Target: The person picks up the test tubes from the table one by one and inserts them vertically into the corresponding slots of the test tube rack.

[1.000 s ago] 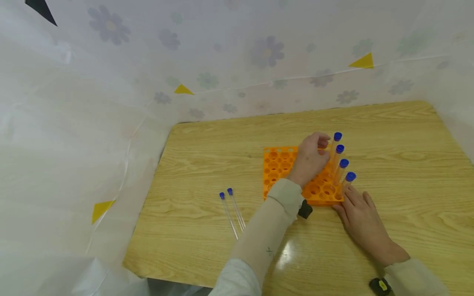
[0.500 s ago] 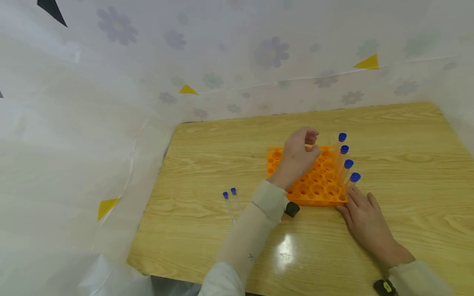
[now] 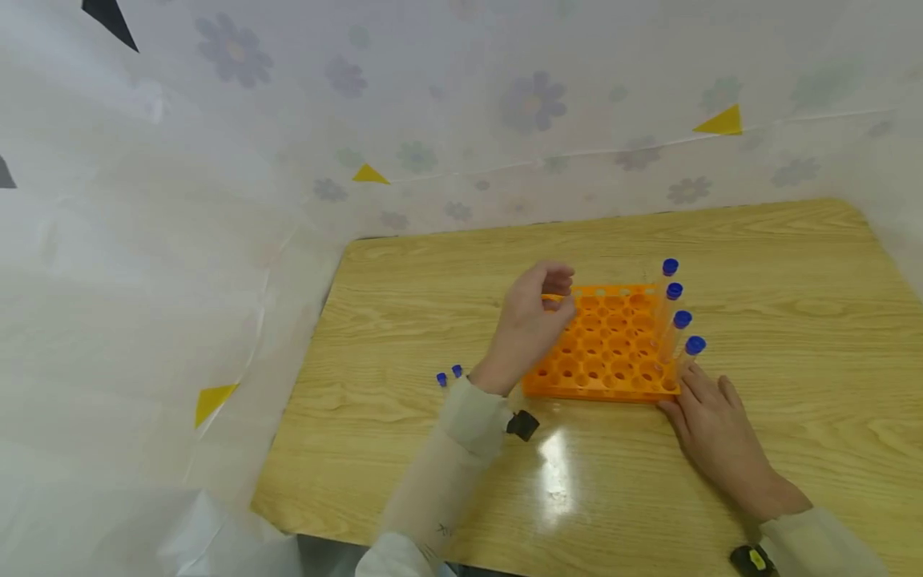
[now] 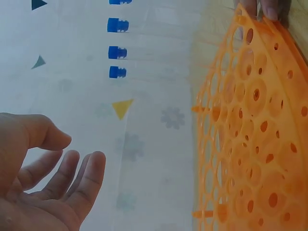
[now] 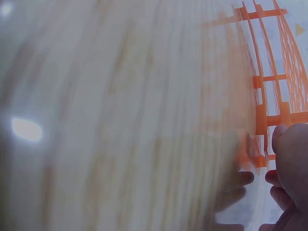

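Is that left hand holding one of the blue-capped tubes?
No: the left wrist view shows the left hand with nothing in its grasp, apart from the blue caps.

I see the left hand (image 3: 532, 327) at the orange rack (image 3: 605, 357)'s left end. The right hand (image 3: 717, 431) touches its near-right corner.

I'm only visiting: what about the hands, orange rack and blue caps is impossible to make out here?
- Head view: left hand covers the orange rack's far-left corner.
- Head view: left sleeve hides whatever adjoins two separate blue caps.
- Left wrist view: top edge cuts off the topmost cap.
- Right wrist view: right edge cuts off the right hand; tabletop is blurred.
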Tool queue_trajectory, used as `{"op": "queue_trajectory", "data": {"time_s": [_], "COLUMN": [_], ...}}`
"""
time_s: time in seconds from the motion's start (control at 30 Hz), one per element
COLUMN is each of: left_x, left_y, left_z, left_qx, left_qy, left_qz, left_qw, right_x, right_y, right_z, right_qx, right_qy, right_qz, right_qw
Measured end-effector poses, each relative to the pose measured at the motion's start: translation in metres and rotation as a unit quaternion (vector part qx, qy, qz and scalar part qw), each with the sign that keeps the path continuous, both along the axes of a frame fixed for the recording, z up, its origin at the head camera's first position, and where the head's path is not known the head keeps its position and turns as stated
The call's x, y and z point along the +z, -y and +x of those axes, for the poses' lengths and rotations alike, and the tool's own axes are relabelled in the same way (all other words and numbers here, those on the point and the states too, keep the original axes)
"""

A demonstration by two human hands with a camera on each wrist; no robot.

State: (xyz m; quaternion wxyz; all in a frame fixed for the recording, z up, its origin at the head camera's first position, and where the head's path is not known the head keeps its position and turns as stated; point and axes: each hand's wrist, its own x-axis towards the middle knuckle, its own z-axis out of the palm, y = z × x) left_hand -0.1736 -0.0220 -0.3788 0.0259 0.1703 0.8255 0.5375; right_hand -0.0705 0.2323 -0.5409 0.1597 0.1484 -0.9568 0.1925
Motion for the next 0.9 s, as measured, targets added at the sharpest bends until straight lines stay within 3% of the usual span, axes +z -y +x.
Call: {"op": "queue_trajectory", "data": {"time_s": [0.23, 0.43, 0.67, 0.9], "left_x": [0.0, -0.004, -0.005, -0.009], "left_y": [0.026, 0.047, 0.067, 0.083], "left_z": [0.009, 0.019, 0.027, 0.034], "left_qx": [0.033, 0.063, 0.093, 0.122], "left_qy": [-0.002, 0.017, -0.004, -0.003], "left_qz": [-0.014, -0.01, -0.013, -0.039], "left_qw": [0.9994, 0.9978, 0.9956, 0.9917], "right_x": [0.0, -0.001, 0.001, 0.002], "right_y": [0.0, 0.0, 0.0, 0.002], "right_z": [0.001, 0.0, 0.001, 0.001], "right_qx": [-0.001, -0.003, -0.009, -0.009], "right_qy": [0.005, 0.01, 0.021, 0.023], "right_qz": [0.0, 0.004, 0.01, 0.01], "right_qw": [1.0, 0.9999, 0.9997, 0.9996]}}
